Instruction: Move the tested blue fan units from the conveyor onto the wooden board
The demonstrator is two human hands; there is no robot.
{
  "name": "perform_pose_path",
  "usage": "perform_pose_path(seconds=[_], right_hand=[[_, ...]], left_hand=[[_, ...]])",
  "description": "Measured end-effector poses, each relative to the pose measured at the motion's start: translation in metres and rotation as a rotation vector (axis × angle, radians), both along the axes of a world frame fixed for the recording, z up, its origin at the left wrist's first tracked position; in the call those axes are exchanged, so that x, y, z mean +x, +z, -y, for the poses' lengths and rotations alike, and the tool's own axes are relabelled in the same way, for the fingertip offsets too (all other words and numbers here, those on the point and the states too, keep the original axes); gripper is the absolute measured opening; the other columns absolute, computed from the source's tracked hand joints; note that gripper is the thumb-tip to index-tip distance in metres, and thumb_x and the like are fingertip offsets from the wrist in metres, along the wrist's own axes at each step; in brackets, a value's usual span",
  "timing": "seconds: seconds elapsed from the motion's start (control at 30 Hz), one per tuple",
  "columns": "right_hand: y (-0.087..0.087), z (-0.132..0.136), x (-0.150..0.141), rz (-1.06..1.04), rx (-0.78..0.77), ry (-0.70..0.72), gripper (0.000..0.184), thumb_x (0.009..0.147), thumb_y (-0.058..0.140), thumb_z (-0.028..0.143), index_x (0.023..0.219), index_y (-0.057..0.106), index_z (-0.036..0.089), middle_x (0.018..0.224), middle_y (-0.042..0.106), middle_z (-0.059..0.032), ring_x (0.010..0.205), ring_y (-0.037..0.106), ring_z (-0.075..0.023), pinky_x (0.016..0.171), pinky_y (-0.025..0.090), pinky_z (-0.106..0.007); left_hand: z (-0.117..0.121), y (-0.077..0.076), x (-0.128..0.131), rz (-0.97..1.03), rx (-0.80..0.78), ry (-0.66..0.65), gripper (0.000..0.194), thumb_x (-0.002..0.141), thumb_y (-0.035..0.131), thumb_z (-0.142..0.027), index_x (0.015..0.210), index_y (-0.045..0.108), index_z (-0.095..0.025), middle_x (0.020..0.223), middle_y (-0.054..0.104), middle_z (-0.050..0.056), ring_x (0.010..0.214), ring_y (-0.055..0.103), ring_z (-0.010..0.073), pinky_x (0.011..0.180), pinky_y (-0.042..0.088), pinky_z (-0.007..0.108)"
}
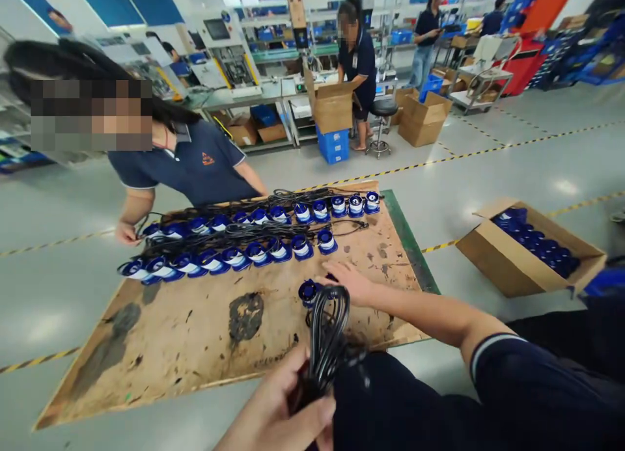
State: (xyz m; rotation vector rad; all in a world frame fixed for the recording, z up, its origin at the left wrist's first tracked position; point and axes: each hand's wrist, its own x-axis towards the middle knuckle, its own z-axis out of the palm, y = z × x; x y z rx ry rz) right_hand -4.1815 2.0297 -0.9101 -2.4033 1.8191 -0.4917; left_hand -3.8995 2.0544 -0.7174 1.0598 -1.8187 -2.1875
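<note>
My left hand (283, 405) is closed around a looped bundle of black cable (329, 327), held up in front of the table's near edge. Beyond it, my right hand (349, 283) reaches low over the board, with its fingers about a small blue fan housing (332, 278) that the hand and cable partly hide. Just left of those fingers stands another round blue fan housing (308, 293). Farther back, blue and white fan housings (256, 252) stand in two rows, with black cables (244, 232) lying along them.
The worn wooden board (195, 327) has dark stains and a green edge (410, 243) at right. Across it, a co-worker (180, 158) has a hand by the rows' left end. An open carton (498, 256) of blue parts sits at right. Another person (359, 54) stands behind.
</note>
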Motion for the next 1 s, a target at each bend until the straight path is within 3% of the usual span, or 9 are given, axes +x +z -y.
perform_pose_path(seconds=[0.13,0.2,0.3,0.5,0.6,0.7,0.83,0.9,1.0], right_hand=[[0.034,-0.091,-0.02,0.801,0.143,-0.483,0.042,0.098,0.053,0.049,0.12,0.066,0.016,0.119,0.065,-0.0157,0.112,0.058,-0.0287,0.102,0.044,-0.049],[0.05,-0.136,-0.022,1.314,0.367,-0.526,0.063,0.096,0.042,0.072,0.104,0.07,0.015,0.097,0.07,-0.0117,0.092,0.064,-0.0238,0.09,0.052,-0.042],[0.068,-0.179,-0.02,1.85,0.593,-0.401,0.088,0.086,0.029,0.091,0.096,0.07,0.014,0.081,0.07,-0.0105,0.077,0.067,-0.0208,0.08,0.055,-0.035],[0.071,-0.189,-0.032,2.145,0.693,-0.434,0.105,0.084,0.017,0.093,0.121,0.066,0.008,0.098,0.074,-0.0193,0.085,0.073,-0.0293,0.088,0.056,-0.049],[0.063,-0.197,-0.037,2.09,0.805,-0.45,0.081,0.096,0.027,0.073,0.129,0.061,0.006,0.106,0.074,-0.0217,0.088,0.073,-0.0299,0.087,0.056,-0.049],[0.063,-0.213,-0.031,2.001,0.853,-0.407,0.062,0.091,0.05,0.051,0.138,0.053,0.01,0.113,0.073,-0.0196,0.09,0.074,-0.0291,0.086,0.055,-0.046],[0.077,-0.235,-0.006,2.082,0.652,-0.438,0.075,0.089,0.045,0.072,0.138,0.053,0.016,0.129,0.066,-0.0203,0.09,0.073,-0.0287,0.083,0.054,-0.043],[0.085,-0.242,0.013,2.17,0.491,-0.507,0.094,0.086,0.025,0.09,0.135,0.056,0.016,0.133,0.064,-0.0212,0.081,0.072,-0.026,0.077,0.053,-0.042],[0.092,-0.246,0.039,2.245,0.296,-0.5,0.105,0.077,0.021,0.099,0.136,0.056,0.019,0.133,0.064,-0.0216,0.059,0.063,-0.0157,0.069,0.051,-0.038]], left_hand=[[-0.014,-0.015,-0.072,-0.09,0.017,0.076,0.021,0.088,0.063,-0.039,0.101,0.055,-0.023,0.079,0.063,0.0,0.065,0.062,0.0138,0.07,0.053,0.03],[-0.031,-0.032,-0.103,-0.127,-0.067,0.089,0.019,0.088,0.059,-0.028,0.106,0.053,-0.023,0.096,0.067,0.005,0.088,0.066,0.0183,0.087,0.055,0.035],[-0.062,-0.06,-0.136,-0.17,-0.188,-0.023,0.04,0.085,0.057,-0.016,0.124,0.049,-0.022,0.129,0.061,0.013,0.124,0.057,0.0243,0.113,0.045,0.045],[-0.105,-0.093,-0.148,-0.123,-0.295,-0.38,0.079,0.081,0.06,-0.013,0.152,0.026,-0.014,0.157,0.037,0.024,0.149,0.033,0.0313,0.126,0.029,0.053],[-0.106,-0.091,-0.143,-0.132,-0.296,-0.644,0.1,0.078,0.069,-0.018,0.159,0.01,-0.008,0.161,0.028,0.029,0.151,0.031,0.0367,0.125,0.031,0.054],[-0.091,-0.081,-0.129,-0.182,-0.324,-0.88,0.108,0.08,0.077,-0.03,0.161,0.008,-0.01,0.16,0.032,0.029,0.147,0.038,0.0406,0.122,0.035,0.056],[-0.035,-0.086,-0.08,-0.224,-0.45,-0.946,0.068,0.092,0.065,-0.045,0.153,0.042,-0.025,0.145,0.058,0.013,0.131,0.058,0.0294,0.114,0.048,0.044],[0.005,-0.107,-0.048,-0.2,-0.669,-0.722,0.048,0.099,0.054,-0.04,0.145,0.051,-0.027,0.127,0.069,0.009,0.114,0.068,0.0216,0.102,0.056,0.035],[0.059,-0.149,-0.014,-0.138,-1.121,-0.268,0.049,0.095,0.061,-0.04,0.138,0.053,-0.019,0.126,0.067,0.014,0.119,0.065,0.0276,0.106,0.054,0.044]])
